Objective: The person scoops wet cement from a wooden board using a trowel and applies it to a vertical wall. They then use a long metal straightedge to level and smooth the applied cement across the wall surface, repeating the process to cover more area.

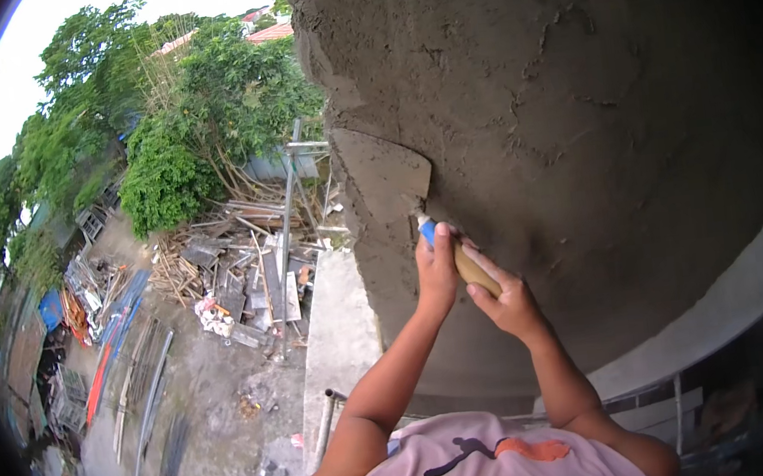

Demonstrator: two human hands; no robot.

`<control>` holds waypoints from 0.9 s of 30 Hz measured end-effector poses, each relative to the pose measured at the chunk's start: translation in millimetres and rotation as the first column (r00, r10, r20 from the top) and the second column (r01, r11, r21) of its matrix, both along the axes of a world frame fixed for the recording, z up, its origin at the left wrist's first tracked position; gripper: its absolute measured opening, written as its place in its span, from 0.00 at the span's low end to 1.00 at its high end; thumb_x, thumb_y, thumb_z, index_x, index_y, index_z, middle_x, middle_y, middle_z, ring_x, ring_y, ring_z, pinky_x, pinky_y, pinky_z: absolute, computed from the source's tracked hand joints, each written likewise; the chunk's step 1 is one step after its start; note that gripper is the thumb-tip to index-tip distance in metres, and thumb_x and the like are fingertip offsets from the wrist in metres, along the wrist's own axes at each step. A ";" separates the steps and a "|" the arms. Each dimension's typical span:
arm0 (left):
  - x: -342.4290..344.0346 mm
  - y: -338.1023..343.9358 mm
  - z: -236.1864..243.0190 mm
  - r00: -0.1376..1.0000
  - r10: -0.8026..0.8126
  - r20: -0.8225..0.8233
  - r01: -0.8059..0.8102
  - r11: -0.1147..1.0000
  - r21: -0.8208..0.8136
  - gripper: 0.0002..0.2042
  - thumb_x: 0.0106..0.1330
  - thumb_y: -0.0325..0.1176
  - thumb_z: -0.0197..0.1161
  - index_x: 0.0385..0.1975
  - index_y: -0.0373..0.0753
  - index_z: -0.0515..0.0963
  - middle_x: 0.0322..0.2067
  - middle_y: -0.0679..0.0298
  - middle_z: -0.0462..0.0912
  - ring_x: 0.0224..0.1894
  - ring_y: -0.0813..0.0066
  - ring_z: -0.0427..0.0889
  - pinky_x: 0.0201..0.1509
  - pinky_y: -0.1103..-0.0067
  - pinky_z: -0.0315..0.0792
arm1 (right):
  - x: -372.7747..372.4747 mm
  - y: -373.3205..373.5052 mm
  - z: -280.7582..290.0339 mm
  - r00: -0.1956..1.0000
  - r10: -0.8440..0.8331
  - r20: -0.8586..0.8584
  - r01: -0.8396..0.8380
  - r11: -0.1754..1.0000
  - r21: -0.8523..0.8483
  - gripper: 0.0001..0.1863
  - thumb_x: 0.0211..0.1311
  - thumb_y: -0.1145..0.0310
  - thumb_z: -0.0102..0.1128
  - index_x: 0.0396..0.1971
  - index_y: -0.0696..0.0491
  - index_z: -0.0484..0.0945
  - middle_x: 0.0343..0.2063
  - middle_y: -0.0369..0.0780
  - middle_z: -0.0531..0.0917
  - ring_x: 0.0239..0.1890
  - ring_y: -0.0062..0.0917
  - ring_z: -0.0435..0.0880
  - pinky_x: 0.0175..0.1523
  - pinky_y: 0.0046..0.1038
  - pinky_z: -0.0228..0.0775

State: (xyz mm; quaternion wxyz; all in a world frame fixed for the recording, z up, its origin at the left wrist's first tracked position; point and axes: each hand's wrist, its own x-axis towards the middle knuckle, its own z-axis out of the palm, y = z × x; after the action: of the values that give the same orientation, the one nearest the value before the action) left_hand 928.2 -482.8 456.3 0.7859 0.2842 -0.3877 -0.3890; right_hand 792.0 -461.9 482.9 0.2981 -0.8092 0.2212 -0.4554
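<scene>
A trowel [391, 174] with a mortar-smeared blade lies against the wet grey plaster wall [518, 121], close to the wall's left edge. Its wooden handle [476, 271] slants down to the right, with a blue band near the blade. My left hand [438, 267] closes round the front of the handle by that band. Farther back, my right hand [507, 303] grips the handle's rear part. Some fingers of both hands are hidden behind the handle. Rough ridges and cracks run across the plaster to the right of the blade.
A pale concrete ledge [339, 321] runs below the wall's left edge, with a metal pipe [325, 425] beside my left arm. Far below on the ground lie scrap timber [189, 267], long pipes and bars [117, 335]. Trees [159, 159] stand beyond. A dark opening [732, 387] shows at lower right.
</scene>
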 end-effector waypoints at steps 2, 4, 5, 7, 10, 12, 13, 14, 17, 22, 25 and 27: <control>1.5 -0.2 5.6 1.000 0.003 0.009 -0.003 1.000 0.001 0.16 0.73 0.45 0.47 0.32 0.36 0.69 0.24 0.62 0.78 0.27 0.76 0.78 0.33 0.81 0.72 | 1.6 -1.2 -0.5 1.000 -0.006 0.008 0.006 1.000 0.010 0.27 0.58 0.76 0.57 0.59 0.54 0.68 0.56 0.47 0.74 0.58 0.36 0.74 0.58 0.30 0.67; 4.1 -1.5 16.5 0.998 0.016 0.059 -0.016 1.000 0.000 0.17 0.73 0.47 0.45 0.32 0.37 0.68 0.25 0.62 0.77 0.27 0.76 0.77 0.33 0.81 0.72 | 4.3 -5.3 3.4 1.000 -0.015 0.019 0.014 1.000 0.025 0.27 0.58 0.76 0.57 0.60 0.54 0.68 0.57 0.47 0.74 0.59 0.34 0.74 0.59 0.29 0.66; 6.1 -3.3 23.4 0.996 0.024 0.086 -0.023 1.000 -0.003 0.18 0.73 0.48 0.44 0.32 0.38 0.68 0.25 0.61 0.77 0.27 0.77 0.77 0.33 0.81 0.72 | 8.1 -7.6 7.9 0.999 -0.019 0.044 0.018 1.000 0.015 0.27 0.58 0.76 0.57 0.60 0.54 0.68 0.57 0.47 0.74 0.59 0.34 0.74 0.59 0.29 0.66; 13.3 -9.7 36.5 0.992 0.031 0.123 -0.027 0.999 -0.036 0.18 0.73 0.48 0.44 0.33 0.38 0.68 0.25 0.62 0.77 0.27 0.77 0.77 0.33 0.82 0.72 | 17.1 -9.6 17.8 0.995 -0.025 0.092 0.025 1.000 -0.001 0.27 0.58 0.75 0.58 0.59 0.54 0.68 0.56 0.47 0.74 0.59 0.32 0.74 0.59 0.28 0.65; 15.3 -8.0 45.5 0.989 0.041 0.143 -0.035 0.998 -0.044 0.18 0.73 0.48 0.44 0.34 0.37 0.67 0.25 0.62 0.78 0.27 0.77 0.77 0.34 0.81 0.72 | 20.3 -10.9 25.0 0.994 -0.012 0.108 0.012 1.000 0.000 0.26 0.58 0.76 0.57 0.59 0.54 0.69 0.56 0.46 0.75 0.58 0.31 0.74 0.60 0.28 0.65; 7.7 -2.9 37.9 0.994 0.045 0.104 -0.042 0.999 -0.032 0.18 0.73 0.48 0.44 0.34 0.37 0.67 0.26 0.62 0.78 0.27 0.77 0.77 0.34 0.81 0.72 | 11.9 -7.9 18.9 0.999 -0.022 0.039 0.022 0.999 0.025 0.26 0.58 0.76 0.57 0.59 0.54 0.69 0.56 0.45 0.75 0.59 0.31 0.74 0.60 0.28 0.65; 3.1 1.5 33.4 0.999 0.015 0.047 -0.014 1.000 -0.021 0.16 0.73 0.45 0.47 0.34 0.36 0.68 0.25 0.61 0.78 0.28 0.75 0.78 0.34 0.81 0.73 | 4.6 -6.2 17.9 0.999 -0.032 0.007 0.032 0.999 0.033 0.26 0.58 0.76 0.57 0.59 0.54 0.69 0.56 0.45 0.75 0.59 0.31 0.74 0.60 0.28 0.65; 0.0 3.6 24.7 0.999 0.021 0.040 -0.020 1.000 -0.020 0.16 0.73 0.45 0.47 0.34 0.36 0.68 0.25 0.61 0.78 0.28 0.75 0.78 0.34 0.81 0.73 | -0.4 -6.0 14.5 1.000 -0.022 -0.021 0.023 0.999 0.047 0.26 0.58 0.76 0.57 0.59 0.53 0.69 0.56 0.45 0.75 0.59 0.31 0.74 0.60 0.28 0.65; -11.0 -4.8 2.8 0.994 0.077 0.077 -0.078 0.997 0.005 0.19 0.73 0.48 0.43 0.33 0.37 0.68 0.26 0.61 0.78 0.29 0.76 0.77 0.35 0.80 0.72 | -11.5 -9.7 7.8 0.997 -0.005 -0.073 0.010 0.998 0.067 0.26 0.58 0.76 0.58 0.59 0.53 0.70 0.56 0.44 0.75 0.59 0.32 0.74 0.60 0.28 0.65; -15.9 -10.5 17.7 0.994 0.096 0.061 -0.095 0.995 -0.013 0.19 0.73 0.48 0.42 0.32 0.37 0.67 0.25 0.61 0.77 0.28 0.76 0.77 0.35 0.80 0.72 | -13.3 -21.8 14.3 0.998 -0.002 -0.058 0.003 1.000 0.006 0.26 0.58 0.76 0.58 0.59 0.53 0.69 0.55 0.45 0.75 0.58 0.34 0.74 0.59 0.29 0.66; -11.3 -14.3 21.3 0.992 0.123 0.040 -0.122 0.992 -0.013 0.20 0.73 0.50 0.42 0.32 0.37 0.67 0.24 0.61 0.77 0.26 0.75 0.76 0.33 0.80 0.72 | -7.3 -19.0 23.2 0.993 -0.029 -0.113 0.025 0.999 -0.037 0.26 0.58 0.75 0.58 0.59 0.52 0.69 0.55 0.46 0.75 0.58 0.36 0.74 0.59 0.30 0.66; -11.3 -16.9 18.3 0.996 0.083 -0.032 -0.084 0.996 -0.033 0.18 0.73 0.46 0.43 0.32 0.36 0.67 0.24 0.60 0.77 0.26 0.75 0.77 0.33 0.80 0.72 | -5.7 -20.0 19.5 0.994 -0.025 -0.104 0.020 0.999 -0.049 0.27 0.58 0.75 0.58 0.59 0.52 0.68 0.55 0.46 0.75 0.58 0.37 0.74 0.59 0.30 0.67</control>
State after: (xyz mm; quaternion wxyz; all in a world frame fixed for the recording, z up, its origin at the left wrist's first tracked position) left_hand 917.0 -499.7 474.6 0.8119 0.2807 -0.3701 -0.3535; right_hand 786.3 -482.0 502.4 0.2617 -0.8363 0.2344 -0.4210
